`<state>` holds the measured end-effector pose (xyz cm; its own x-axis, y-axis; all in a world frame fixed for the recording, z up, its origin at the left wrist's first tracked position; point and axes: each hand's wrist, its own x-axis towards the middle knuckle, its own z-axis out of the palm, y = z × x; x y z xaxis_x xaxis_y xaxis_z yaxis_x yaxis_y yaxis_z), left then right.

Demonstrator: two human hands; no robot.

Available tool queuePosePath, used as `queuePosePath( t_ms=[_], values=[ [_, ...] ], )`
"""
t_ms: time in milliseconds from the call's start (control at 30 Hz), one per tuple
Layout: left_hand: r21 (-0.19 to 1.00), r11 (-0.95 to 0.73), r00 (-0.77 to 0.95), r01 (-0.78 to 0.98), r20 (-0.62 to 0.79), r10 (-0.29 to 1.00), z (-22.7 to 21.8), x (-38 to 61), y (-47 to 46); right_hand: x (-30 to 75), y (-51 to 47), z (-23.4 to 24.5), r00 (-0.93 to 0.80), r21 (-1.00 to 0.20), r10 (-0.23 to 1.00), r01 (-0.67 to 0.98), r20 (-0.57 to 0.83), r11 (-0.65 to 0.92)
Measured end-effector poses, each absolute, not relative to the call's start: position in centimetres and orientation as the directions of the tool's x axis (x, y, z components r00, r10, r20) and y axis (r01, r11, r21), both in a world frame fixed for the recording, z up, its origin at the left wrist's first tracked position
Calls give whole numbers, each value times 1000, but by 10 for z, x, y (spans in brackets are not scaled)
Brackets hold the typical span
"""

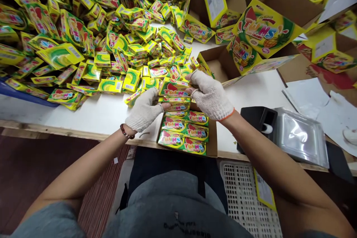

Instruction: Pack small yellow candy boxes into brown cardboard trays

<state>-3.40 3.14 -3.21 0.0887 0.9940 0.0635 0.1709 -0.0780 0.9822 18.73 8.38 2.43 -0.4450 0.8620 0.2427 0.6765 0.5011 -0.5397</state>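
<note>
In the head view, my right hand point(210, 95), in a white fingerless knit glove, pinches the right end of a small yellow-green TWINS box point(173, 87). My left hand point(143, 111), gloved the same way, grips the left ends of that box and of a second small box point(180, 104) just below it. Both boxes are above an open brown carton point(212, 134) at the table's front edge. Inside the carton, several small TWINS boxes point(170, 137) lie in two columns. My hands hide part of the carton's far end.
A large heap of small boxes point(108, 44) covers the left and back of the white table point(245, 93), partly in a blue bin point(25, 93). Open display cartons point(267, 26) stand at the back right. A black device with a clear plastic cover point(299, 134) sits right. Below is a white plastic crate point(242, 193).
</note>
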Motion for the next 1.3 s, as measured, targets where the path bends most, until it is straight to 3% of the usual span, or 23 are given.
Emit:
queuePosePath(
  t_ms=[167,400,567,667,767,867,967,1033,1100,1133,1200,1233,1300],
  values=[
    [999,21,15,-36,-21,1000,-23,-38,27,193,78,32,-431,-605,875,643,221,470],
    [995,-69,-21,70,71,997,-6,-63,27,211,66,39,-386,-680,918,647,96,344],
    [991,-128,-122,26,130,984,-11,-83,33,212,56,41,-347,-733,934,615,81,292],
    [997,-79,-17,-18,78,997,-5,-73,26,200,51,37,-374,-723,912,581,169,373],
    [998,-44,232,-42,53,971,12,-49,11,182,52,30,-393,-655,878,593,273,469],
    [994,-90,302,64,67,951,27,-41,3,178,59,25,-374,-617,891,647,256,449],
    [955,-164,60,248,154,986,29,-62,12,198,65,30,-342,-660,923,655,173,367],
    [856,-202,-100,476,281,955,25,-80,20,219,63,38,-340,-721,939,640,43,265],
    [798,-230,-153,557,371,916,21,-86,23,236,56,49,-367,-770,921,623,-130,139],
    [837,-245,-131,489,349,928,19,-83,22,241,52,54,-389,-788,898,610,-205,85],
    [969,-162,19,187,162,987,16,-62,17,243,40,63,-445,-804,850,594,-281,46],
    [997,-55,130,63,47,990,15,-48,14,240,34,66,-474,-801,840,593,-264,83],
    [994,104,275,34,-109,955,11,-18,8,232,22,71,-529,-730,833,632,-160,261]
  ],
)
